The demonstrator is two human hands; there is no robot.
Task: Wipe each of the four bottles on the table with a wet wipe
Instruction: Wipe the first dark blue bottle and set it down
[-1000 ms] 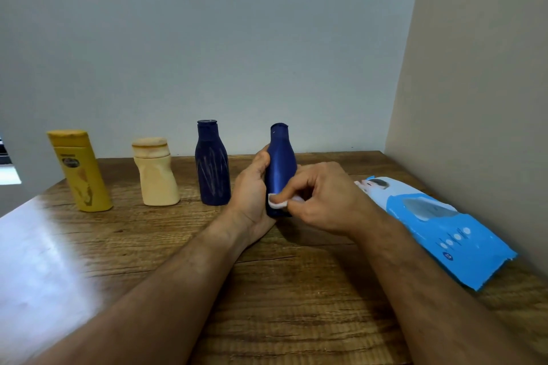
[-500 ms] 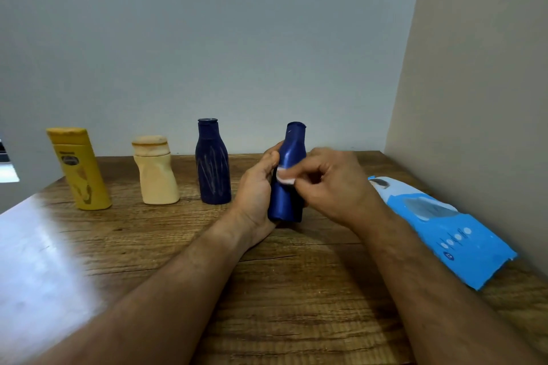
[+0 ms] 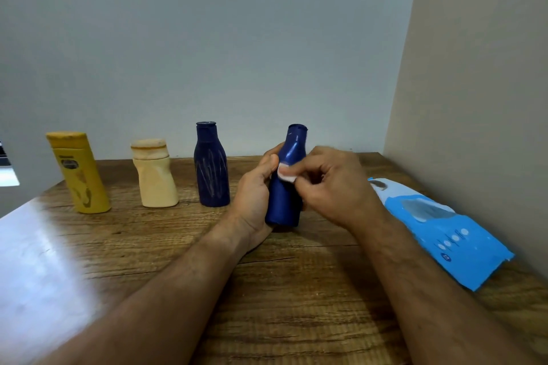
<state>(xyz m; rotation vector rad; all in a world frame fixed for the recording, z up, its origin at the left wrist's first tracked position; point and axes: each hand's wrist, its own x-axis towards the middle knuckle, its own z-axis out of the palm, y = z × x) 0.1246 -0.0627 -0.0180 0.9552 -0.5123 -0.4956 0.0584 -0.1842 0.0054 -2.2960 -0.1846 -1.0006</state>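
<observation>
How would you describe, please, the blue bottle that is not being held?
On the wooden table, four bottles stand in a row before the back wall. The third from the left is the free dark blue bottle. Unlike its glossy twin in the hands, it shows pale scratchy streaks.

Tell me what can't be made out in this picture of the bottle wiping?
Head view, the only one:
- wet wipe: mostly hidden under the right hand.
- held blue bottle: its sides are covered by both hands; left hand.
- yellow bottle: label print too small to read.
- wipes packet: print too small to read.
</observation>
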